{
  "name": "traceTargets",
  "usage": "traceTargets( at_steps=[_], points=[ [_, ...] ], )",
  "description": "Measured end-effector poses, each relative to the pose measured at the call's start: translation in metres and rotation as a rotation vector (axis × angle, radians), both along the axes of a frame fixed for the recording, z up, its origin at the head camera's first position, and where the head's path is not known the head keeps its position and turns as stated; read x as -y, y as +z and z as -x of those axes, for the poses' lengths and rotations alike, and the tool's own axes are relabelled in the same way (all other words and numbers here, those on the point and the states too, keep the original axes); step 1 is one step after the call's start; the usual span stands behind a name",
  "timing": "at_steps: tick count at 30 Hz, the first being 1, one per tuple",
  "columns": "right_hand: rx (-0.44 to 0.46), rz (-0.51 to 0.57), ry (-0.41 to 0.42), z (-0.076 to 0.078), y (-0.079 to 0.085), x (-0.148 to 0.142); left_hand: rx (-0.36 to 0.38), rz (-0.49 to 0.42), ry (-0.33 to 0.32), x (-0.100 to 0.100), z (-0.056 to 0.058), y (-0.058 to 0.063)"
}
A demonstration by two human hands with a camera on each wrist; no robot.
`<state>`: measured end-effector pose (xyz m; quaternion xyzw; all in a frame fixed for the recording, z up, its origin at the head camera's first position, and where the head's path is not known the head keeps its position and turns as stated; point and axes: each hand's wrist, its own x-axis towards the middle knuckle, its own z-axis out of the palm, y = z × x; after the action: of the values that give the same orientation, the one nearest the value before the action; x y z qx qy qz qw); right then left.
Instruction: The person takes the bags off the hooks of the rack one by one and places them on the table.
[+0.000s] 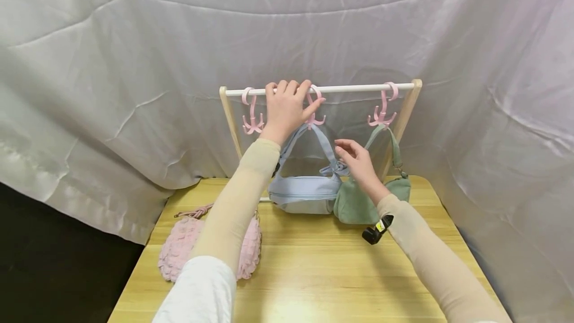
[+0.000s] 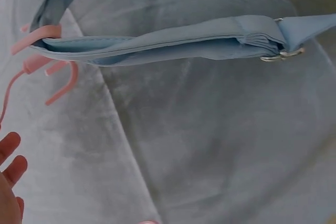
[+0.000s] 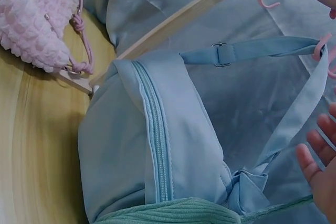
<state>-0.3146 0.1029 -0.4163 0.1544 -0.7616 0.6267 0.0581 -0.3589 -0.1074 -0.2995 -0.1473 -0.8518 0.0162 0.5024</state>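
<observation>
the bare left hand (image 1: 289, 107) and right hand (image 1: 360, 164) extend from snug beige fabric sleeves (image 1: 235, 193), the left overlapped by white cloth (image 1: 204, 288); a black, boxy right-wrist camera (image 1: 371, 236) bears a yellow mark (image 1: 380, 226).

Head view: your left sleeve (image 1: 228, 203) hides the middle of the pink ruffled handbag (image 1: 176, 250); your left hand (image 1: 287, 108) masks a stretch of the white rail (image 1: 354, 88); your right wrist (image 1: 374, 188) overlaps the green handbag (image 1: 353, 208). Left wrist view: the blue shoulder strap (image 2: 210, 34) exits at right. Right wrist view: the edge crops your right hand (image 3: 321, 169).
</observation>
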Motion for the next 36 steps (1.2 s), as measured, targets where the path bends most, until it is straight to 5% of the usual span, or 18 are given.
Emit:
traceTargets(
  at_steps=[16, 36],
  points=[
    [0.123, -0.029, 0.001, 0.011, -0.015, 0.011, -0.024, 0.009, 0.004, -0.004, 0.004, -0.004],
    [0.225, -0.043, 0.121, -0.005, -0.02, 0.023, -0.039, 0.009, -0.002, 0.001, 0.002, -0.004]
  ],
)
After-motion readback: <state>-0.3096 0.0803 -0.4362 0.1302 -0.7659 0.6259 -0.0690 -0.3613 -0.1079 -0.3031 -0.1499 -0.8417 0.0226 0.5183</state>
